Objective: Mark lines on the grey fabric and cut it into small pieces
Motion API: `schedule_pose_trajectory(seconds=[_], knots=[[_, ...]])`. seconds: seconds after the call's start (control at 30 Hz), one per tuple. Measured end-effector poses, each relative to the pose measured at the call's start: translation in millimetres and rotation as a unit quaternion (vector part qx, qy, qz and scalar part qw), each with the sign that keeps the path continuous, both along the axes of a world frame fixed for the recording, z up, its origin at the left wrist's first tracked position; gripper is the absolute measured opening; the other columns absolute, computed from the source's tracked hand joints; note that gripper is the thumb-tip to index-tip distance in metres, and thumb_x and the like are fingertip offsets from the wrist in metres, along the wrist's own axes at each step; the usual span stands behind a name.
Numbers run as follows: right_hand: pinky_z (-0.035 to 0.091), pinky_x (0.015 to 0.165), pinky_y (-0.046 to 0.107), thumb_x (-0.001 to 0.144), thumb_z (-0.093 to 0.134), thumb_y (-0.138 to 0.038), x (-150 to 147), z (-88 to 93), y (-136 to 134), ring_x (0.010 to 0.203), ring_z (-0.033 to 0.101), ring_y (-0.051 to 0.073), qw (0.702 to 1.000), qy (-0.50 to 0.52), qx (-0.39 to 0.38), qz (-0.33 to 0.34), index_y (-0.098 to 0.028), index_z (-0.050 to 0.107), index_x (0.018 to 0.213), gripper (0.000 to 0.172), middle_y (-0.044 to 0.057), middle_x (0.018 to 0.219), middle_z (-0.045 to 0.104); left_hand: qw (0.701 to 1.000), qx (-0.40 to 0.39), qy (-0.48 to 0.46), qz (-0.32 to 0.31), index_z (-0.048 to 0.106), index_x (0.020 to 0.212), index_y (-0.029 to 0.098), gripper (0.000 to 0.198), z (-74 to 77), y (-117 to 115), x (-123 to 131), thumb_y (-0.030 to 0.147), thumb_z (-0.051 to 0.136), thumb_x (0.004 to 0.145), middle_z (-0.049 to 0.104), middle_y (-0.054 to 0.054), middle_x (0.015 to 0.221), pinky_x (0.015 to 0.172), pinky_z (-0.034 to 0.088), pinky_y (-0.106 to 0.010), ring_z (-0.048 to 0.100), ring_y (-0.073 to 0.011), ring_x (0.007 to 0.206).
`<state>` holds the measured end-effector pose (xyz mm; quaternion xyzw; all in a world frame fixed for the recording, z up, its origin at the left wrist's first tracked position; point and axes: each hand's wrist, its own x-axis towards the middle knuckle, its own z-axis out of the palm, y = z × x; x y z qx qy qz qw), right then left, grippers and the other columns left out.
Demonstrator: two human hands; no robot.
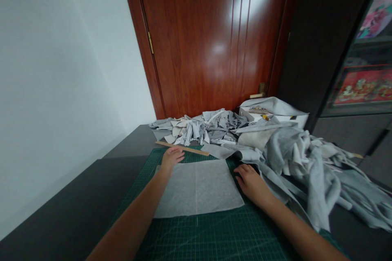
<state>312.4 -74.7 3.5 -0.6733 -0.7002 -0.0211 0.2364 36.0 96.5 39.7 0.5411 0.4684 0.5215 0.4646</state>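
A grey rectangle of fabric (211,187) lies flat on a green cutting mat (196,236), with a pale line running down its middle. My left hand (172,159) is over the fabric's far left corner, fingers stretched out and slightly bent, close to a wooden ruler (196,151). The ruler lies slantwise past the fabric's far edge. Just outside the right edge of the fabric, my right hand (250,181) rests low over the mat with thumb and fingers apart. Nothing shows in either hand.
Grey fabric scraps (199,126) are heaped along the back, before a brown wooden door (208,49). Larger crumpled cloth (288,151) spreads over the right side, beside a white box (301,120). A white wall (61,89) borders the dark table (101,187) on the left.
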Motion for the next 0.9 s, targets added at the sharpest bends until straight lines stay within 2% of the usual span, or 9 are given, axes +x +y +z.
schedule_pose_trajectory(seconds=[0.13, 0.2, 0.4, 0.53, 0.63, 0.73, 0.9], knots=[[0.041, 0.095, 0.034, 0.088, 0.043, -0.010, 5, 6.3, -3, 0.106, 0.055, 0.026, 0.999, -0.025, -0.001, -0.028, -0.011, 0.066, 0.107, 0.030, 0.014, 0.110, 0.063, 0.997, 0.011, 0.070, -0.042, 0.063, 0.085, 0.015, 0.030, -5.9, 2, 17, 0.022, 0.076, 0.060, 0.072, -0.010, 0.093, 0.082, 0.053, -0.037, 0.068, -0.0252, 0.093], [0.041, 0.093, 0.037, 0.089, 0.042, -0.010, 7, 7.5, -3, 0.105, 0.055, 0.028, 0.997, -0.056, -0.003, -0.055, -0.010, 0.066, 0.108, 0.031, 0.016, 0.108, 0.063, 0.991, 0.024, 0.120, -0.063, 0.066, 0.083, 0.015, 0.028, -11.6, -2, 20, 0.017, 0.076, 0.057, 0.073, -0.010, 0.093, 0.086, 0.051, -0.039, 0.067, -0.0266, 0.095], [0.041, 0.087, 0.040, 0.086, 0.041, -0.007, 11, 1.9, 8, 0.100, 0.054, 0.032, 0.987, -0.123, -0.016, -0.107, -0.007, 0.065, 0.109, 0.033, 0.020, 0.106, 0.063, 0.951, 0.077, 0.281, -0.102, 0.070, 0.074, 0.019, 0.015, -17.7, -9, 32, 0.011, 0.065, 0.062, 0.072, -0.006, 0.088, 0.093, 0.045, -0.037, 0.064, -0.0256, 0.098], [0.041, 0.085, 0.039, 0.085, 0.039, -0.004, 14, 3.2, 11, 0.096, 0.056, 0.031, 0.985, -0.124, -0.031, -0.115, -0.007, 0.065, 0.106, 0.035, 0.021, 0.103, 0.063, 0.918, 0.098, 0.360, -0.138, 0.067, 0.060, 0.021, 0.013, -14.4, -8, 42, 0.009, 0.062, 0.059, 0.068, -0.002, 0.069, 0.083, 0.046, -0.032, 0.064, -0.0230, 0.083], [0.040, 0.088, 0.040, 0.084, 0.041, -0.005, 16, 7.7, 9, 0.101, 0.054, 0.033, 0.983, -0.133, -0.034, -0.118, -0.007, 0.065, 0.108, 0.034, 0.022, 0.105, 0.062, 0.900, 0.102, 0.393, -0.159, 0.063, 0.055, 0.020, 0.014, -13.6, -9, 42, 0.009, 0.057, 0.060, 0.065, -0.001, 0.062, 0.075, 0.045, -0.029, 0.063, -0.0210, 0.074], [0.040, 0.088, 0.040, 0.082, 0.043, -0.003, 16, 12.1, 7, 0.105, 0.054, 0.033, 0.981, -0.143, -0.044, -0.125, -0.008, 0.063, 0.111, 0.036, 0.022, 0.107, 0.062, 0.891, 0.100, 0.411, -0.166, 0.061, 0.054, 0.020, 0.013, -12.5, -10, 33, 0.010, 0.056, 0.060, 0.063, -0.001, 0.061, 0.071, 0.044, -0.028, 0.062, -0.0205, 0.072], [0.043, 0.080, 0.038, 0.076, 0.046, -0.003, 12, 22.2, 4, 0.099, 0.060, 0.034, 0.979, -0.106, -0.122, -0.126, -0.004, 0.057, 0.118, 0.043, 0.024, 0.107, 0.063, 0.891, 0.088, 0.422, -0.142, 0.058, 0.056, 0.020, 0.008, -7.9, -2, 12, 0.015, 0.055, 0.061, 0.063, -0.002, 0.064, 0.068, 0.042, -0.028, 0.061, -0.0216, 0.072]])
